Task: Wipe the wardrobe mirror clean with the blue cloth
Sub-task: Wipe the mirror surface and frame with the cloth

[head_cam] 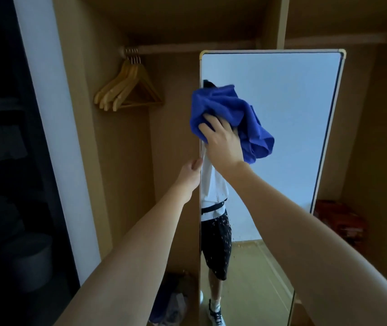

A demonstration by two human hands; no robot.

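**Cloth on the glass, droplets waiting lower down**

The wardrobe (169,24) is an open recess of tan board with a rail under its top shelf. To its left is a dark opening with shelves too dim to read.

The mirror (293,114) is a tall framed panel that stands edge-on to the recess, its left frame turned towards the person. Its upper glass looks plain and pale. Lower down, specks that look like water drops or spray scatter across the reflection, so much of the wiping seems left to do.

The blue cloth (223,107) lies bunched against the glass near the left edge, at upper-middle height. The right hand (223,142) presses it there, fingers spread on the fabric and partly sunk in its folds. The left hand (191,170) grips the mirror's left frame just below, fingers curled round the edge out of sight.

The panel looks free to swing, so a hard push could turn it if that grip slackens. The bunched cloth touches only a small patch, which may leave streaks, and a loose corner hangs down.

Wooden hangers (129,90) cluster on the rail. A reddish box (338,222) sits behind the mirror, at right.
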